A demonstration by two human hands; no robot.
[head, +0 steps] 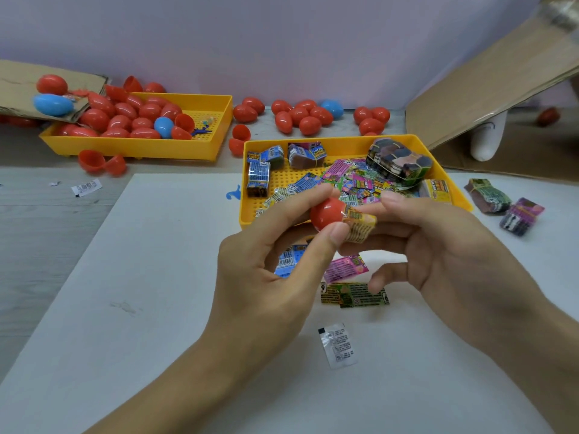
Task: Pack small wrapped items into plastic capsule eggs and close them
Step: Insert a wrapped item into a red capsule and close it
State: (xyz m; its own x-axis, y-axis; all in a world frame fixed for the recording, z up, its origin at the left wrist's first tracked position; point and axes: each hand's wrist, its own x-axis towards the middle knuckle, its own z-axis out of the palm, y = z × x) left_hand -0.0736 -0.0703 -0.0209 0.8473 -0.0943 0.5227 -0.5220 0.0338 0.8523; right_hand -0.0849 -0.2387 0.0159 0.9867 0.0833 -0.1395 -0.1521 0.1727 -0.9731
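The left hand (266,270) is pinching a red plastic capsule egg half (327,214) between thumb and forefinger above the pale surface (156,308), its open mouth seemingly facing right, just in front of the near yellow perforated tray (463,198). The right hand (454,255) is holding a small yellow foil-wrapped packet (360,225) in its fingers (388,205), touching the half's rim. The packet's long axis is lying roughly along the mouth's axis, so the push probably runs leftward.
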